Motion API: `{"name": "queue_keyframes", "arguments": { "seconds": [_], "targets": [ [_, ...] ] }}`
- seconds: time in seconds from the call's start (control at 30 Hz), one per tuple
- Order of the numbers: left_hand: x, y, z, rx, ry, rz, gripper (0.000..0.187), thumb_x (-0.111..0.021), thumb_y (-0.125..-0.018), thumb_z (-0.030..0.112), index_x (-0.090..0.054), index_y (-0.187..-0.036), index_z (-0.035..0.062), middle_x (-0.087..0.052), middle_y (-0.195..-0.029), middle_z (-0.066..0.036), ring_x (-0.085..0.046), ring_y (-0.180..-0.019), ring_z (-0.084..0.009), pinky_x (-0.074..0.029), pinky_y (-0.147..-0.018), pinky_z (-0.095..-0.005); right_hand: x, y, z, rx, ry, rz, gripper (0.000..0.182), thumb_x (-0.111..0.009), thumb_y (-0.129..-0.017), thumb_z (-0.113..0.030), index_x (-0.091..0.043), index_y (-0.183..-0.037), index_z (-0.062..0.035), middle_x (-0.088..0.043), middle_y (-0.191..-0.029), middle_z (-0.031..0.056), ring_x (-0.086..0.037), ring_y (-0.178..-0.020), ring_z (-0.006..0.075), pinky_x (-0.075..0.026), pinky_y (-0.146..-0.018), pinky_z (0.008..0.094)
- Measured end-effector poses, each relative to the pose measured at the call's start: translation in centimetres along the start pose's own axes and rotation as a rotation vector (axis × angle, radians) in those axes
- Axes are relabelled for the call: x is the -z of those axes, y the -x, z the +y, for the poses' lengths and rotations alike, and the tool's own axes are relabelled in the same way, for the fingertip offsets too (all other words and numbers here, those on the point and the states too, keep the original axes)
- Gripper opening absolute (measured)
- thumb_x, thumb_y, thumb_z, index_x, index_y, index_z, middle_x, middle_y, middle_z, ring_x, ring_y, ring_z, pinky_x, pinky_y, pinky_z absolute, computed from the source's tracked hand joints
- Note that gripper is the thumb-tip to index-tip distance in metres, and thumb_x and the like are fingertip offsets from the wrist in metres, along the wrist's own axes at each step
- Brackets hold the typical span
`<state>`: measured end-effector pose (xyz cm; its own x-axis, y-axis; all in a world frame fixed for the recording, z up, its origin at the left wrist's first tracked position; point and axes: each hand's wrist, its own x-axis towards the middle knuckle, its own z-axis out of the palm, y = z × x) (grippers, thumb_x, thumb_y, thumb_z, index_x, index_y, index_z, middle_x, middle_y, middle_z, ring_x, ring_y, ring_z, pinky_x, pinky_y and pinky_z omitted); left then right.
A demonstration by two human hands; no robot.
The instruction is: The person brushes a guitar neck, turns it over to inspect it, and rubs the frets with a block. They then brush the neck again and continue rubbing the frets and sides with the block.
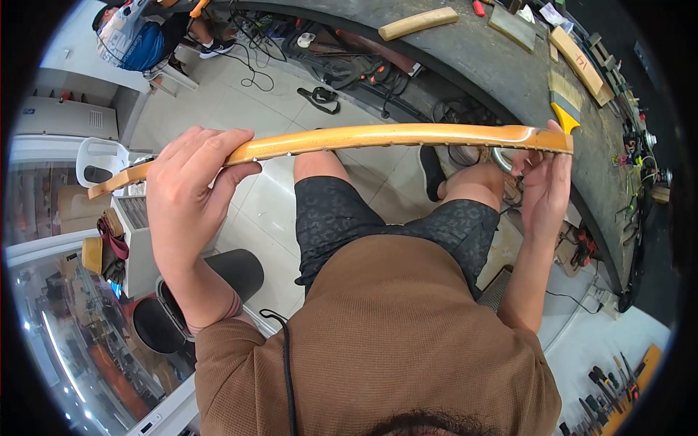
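A long, glossy yellow-brown wooden guitar neck [378, 136] is held level across the view, its edge with small fret ends showing along the lower side. My left hand [193, 182] grips it near its narrow, angled end on the left, thumb below and fingers over the top. At the thicker right end, my right hand [544, 178] holds it with fingers behind and beneath. Both hands are closed on the wood. The neck hangs above my lap, in front of my knees.
The dark curved workbench [502, 80] carries a wooden block [418, 24], another wood piece [582, 65] and a yellow-handled brush [565, 102]. A seated person [134, 40] is at upper left. A white chair [102, 161] and black bin [156, 325] stand left; tools [611, 392] hang lower right.
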<state>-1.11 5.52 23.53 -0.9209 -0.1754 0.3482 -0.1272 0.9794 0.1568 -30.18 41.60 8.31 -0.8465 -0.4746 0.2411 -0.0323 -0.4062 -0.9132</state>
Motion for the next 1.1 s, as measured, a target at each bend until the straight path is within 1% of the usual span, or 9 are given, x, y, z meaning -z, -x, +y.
{"name": "queue_keyframes", "arguments": {
  "seconds": [0.13,0.27,0.47,0.67,0.9,0.93,1.0,1.03,1.1],
  "targets": [
    [-6.7,1.0,-0.3,0.136,0.24,-0.026,0.034,-0.089,-0.083,0.004,-0.08,-0.116,0.0033,-0.078,-0.098,-0.014,-0.073,-0.087,-0.0323,-0.057,-0.079,-0.0408,0.4,-1.7,4.6,-0.125,-0.458,0.14,0.05,-0.053,-0.121,-0.041,-0.057,-0.154,-0.0047,-0.071,-0.144,0.012,-0.072,-0.12,0.0221,-0.059,-0.109,0.0489],
    [-17.3,3.0,3.3,0.341,0.519,-0.07,0.026,-0.085,-0.092,0.01,-0.078,-0.117,0.0051,-0.079,-0.1,-0.016,-0.076,-0.094,-0.0369,-0.059,-0.082,-0.0447,-2.5,-3.4,8.4,-0.323,-0.56,0.023,0.053,-0.045,-0.122,-0.05,-0.058,-0.143,-0.0028,-0.069,-0.145,0.0254,-0.064,-0.143,0.0414,-0.044,-0.126,0.0541],
    [-24.3,4.8,8.5,0.53,0.857,-0.224,0.042,-0.071,-0.106,0.006,-0.062,-0.146,0.0024,-0.075,-0.126,-0.025,-0.074,-0.116,-0.0421,-0.058,-0.099,-0.0464,-4.4,-7.8,11.9,-0.304,-0.474,0.078,0.043,-0.055,-0.12,-0.045,-0.055,-0.137,-0.006,-0.074,-0.12,0.0168,-0.077,-0.112,0.0324,-0.064,-0.096,0.0468],
    [-27.2,4.7,10.9,0.49,1.096,-0.138,0.067,-0.064,-0.11,-0.002,-0.043,-0.173,0.0076,-0.071,-0.144,-0.023,-0.072,-0.13,-0.0347,-0.055,-0.111,-0.0407,-6.9,-10.0,13.6,-0.261,-0.198,0.174,0.047,-0.066,-0.115,-0.05,-0.059,-0.128,-0.0049,-0.073,-0.099,0.0117,-0.077,-0.081,0.0241,-0.064,-0.068,0.0389],
    [-28.9,6.1,11.4,0.543,1.143,-0.08,0.06,-0.069,-0.109,0.002,-0.053,-0.168,0.0044,-0.076,-0.136,-0.019,-0.076,-0.113,-0.0229,-0.06,-0.098,-0.0361,-7.5,-9.1,14.6,-0.33,-0.181,0.263,0.059,-0.07,-0.11,-0.058,-0.061,-0.125,-0.0019,-0.069,-0.089,0.0094,-0.072,-0.071,0.0193,-0.065,-0.064,0.0354],
    [-28.4,6.2,10.9,0.61,1.194,-0.173,0.052,-0.063,-0.112,-0.003,-0.051,-0.163,-0.0061,-0.072,-0.141,-0.014,-0.07,-0.125,-0.0157,-0.057,-0.108,-0.0297,-7.6,-9.1,14.8,-0.294,-0.197,0.278,0.054,-0.07,-0.111,-0.056,-0.059,-0.121,-0.0046,-0.07,-0.088,0.0105,-0.073,-0.067,0.02,-0.064,-0.059,0.037],
    [-27.7,1.8,6.8,0.208,0.829,-0.093,0.031,-0.067,-0.108,-0.001,-0.07,-0.139,-0.0026,-0.077,-0.133,-0.014,-0.073,-0.119,-0.02,-0.058,-0.102,-0.0345,-7.7,-9.1,15.0,-0.286,-0.208,0.283,0.053,-0.07,-0.111,-0.056,-0.059,-0.122,-0.0047,-0.07,-0.089,0.0106,-0.073,-0.066,0.0199,-0.064,-0.058,0.0367],
    [-25.7,-2.2,6.8,0.351,0.76,-0.026,0.021,-0.069,-0.107,0.001,-0.074,-0.128,-0.0001,-0.078,-0.124,-0.012,-0.073,-0.111,-0.0213,-0.058,-0.095,-0.0344,-7.6,-9.3,14.9,-0.269,-0.214,0.282,0.053,-0.069,-0.111,-0.056,-0.059,-0.122,-0.0049,-0.07,-0.09,0.0107,-0.072,-0.066,0.0198,-0.064,-0.057,0.0364],
    [-26.1,-11.8,3.6,0.055,0.634,0.303,0.039,-0.073,-0.105,0.004,-0.067,-0.144,0.0028,-0.075,-0.129,-0.012,-0.069,-0.116,-0.0229,-0.056,-0.096,-0.0348,-7.3,-9.6,14.8,-0.293,-0.235,0.284,0.048,-0.069,-0.113,-0.051,-0.059,-0.124,-0.0054,-0.07,-0.093,0.0098,-0.073,-0.068,0.0199,-0.064,-0.06,0.0366]
  ]
}}
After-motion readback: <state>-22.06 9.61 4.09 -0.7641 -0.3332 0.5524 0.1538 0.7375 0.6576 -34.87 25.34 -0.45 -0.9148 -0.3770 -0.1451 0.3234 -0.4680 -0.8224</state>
